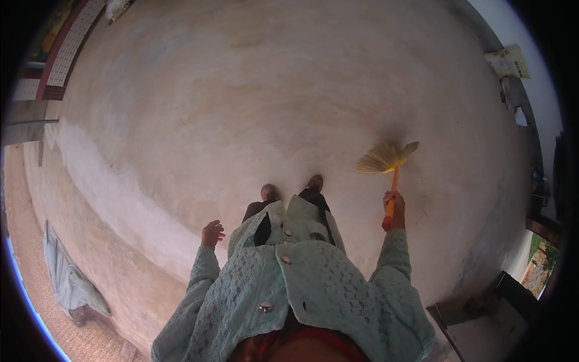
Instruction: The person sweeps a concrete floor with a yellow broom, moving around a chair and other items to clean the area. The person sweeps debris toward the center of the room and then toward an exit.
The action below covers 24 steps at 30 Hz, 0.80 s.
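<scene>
My right hand (395,205) is wrapped round the orange handle of a broom (386,158), out to the right of my body. The broom's straw head fans out beyond the hand, low over the floor; whether its tips touch the ground I cannot tell. Yellow binding joins the straw to the handle, and a red end pokes out below my fist. On the other side, my left hand (212,233) hangs beside my coat with its fingers loosely apart and nothing in them.
Bare concrete floor (241,108) spreads around my shoes (269,192). A grey-green cloth or sack (69,274) lies at the left edge. Toward the far right wall stands a pale printed bag (508,62). A dark-edged piece of furniture (482,320) stands at the lower right.
</scene>
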Motion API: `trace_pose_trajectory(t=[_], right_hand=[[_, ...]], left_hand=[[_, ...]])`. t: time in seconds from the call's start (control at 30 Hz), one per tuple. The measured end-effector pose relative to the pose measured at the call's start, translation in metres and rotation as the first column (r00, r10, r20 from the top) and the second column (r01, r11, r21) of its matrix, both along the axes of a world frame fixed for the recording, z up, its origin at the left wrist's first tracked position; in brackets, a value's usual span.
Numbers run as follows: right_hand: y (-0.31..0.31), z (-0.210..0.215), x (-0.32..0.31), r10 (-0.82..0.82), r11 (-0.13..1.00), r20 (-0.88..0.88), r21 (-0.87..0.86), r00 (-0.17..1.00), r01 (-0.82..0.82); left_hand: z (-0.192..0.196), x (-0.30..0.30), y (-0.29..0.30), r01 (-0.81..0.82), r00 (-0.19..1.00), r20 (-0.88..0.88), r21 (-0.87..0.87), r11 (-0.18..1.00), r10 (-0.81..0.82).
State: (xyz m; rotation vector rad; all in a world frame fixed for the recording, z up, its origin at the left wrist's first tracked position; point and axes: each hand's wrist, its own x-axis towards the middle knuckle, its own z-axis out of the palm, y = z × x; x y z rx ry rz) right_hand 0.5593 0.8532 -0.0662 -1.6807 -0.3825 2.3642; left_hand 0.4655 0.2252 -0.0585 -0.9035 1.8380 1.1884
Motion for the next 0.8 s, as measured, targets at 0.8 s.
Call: trace_pose_trajectory(t=[0.8], right_hand=[[-0.21,-0.033,-0.179,0.266,0.65,-0.575,-0.486,0.774,-0.584]], left_hand=[[-0.046,0.096,-0.077,0.212,0.965,-0.153,-0.02,0.977,-0.212]])
